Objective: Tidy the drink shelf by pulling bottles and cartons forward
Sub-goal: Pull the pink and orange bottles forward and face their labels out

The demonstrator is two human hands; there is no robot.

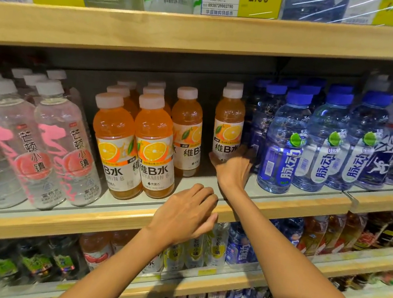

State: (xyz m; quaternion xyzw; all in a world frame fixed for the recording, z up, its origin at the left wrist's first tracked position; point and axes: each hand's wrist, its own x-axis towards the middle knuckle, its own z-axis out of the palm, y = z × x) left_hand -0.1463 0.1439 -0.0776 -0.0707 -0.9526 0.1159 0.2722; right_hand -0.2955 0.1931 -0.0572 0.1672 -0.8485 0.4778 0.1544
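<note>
Orange vitamin drink bottles with white caps stand on the middle shelf [281, 207]. Two of them [153, 144] are at the front edge; others stand further back. My right hand [233, 168] reaches deep into the shelf and grips the base of one orange bottle [228, 125] set back on the right of the group. My left hand [185, 214] rests on the shelf's wooden front edge, fingers loosely curled over it, holding nothing.
Clear peach water bottles [53, 143] fill the shelf's left side, blue-capped water bottles [285, 143] the right. The gap in front of the gripped bottle is bare shelf. The shelf above carries yellow price tags [258, 0]; lower shelves hold more drinks.
</note>
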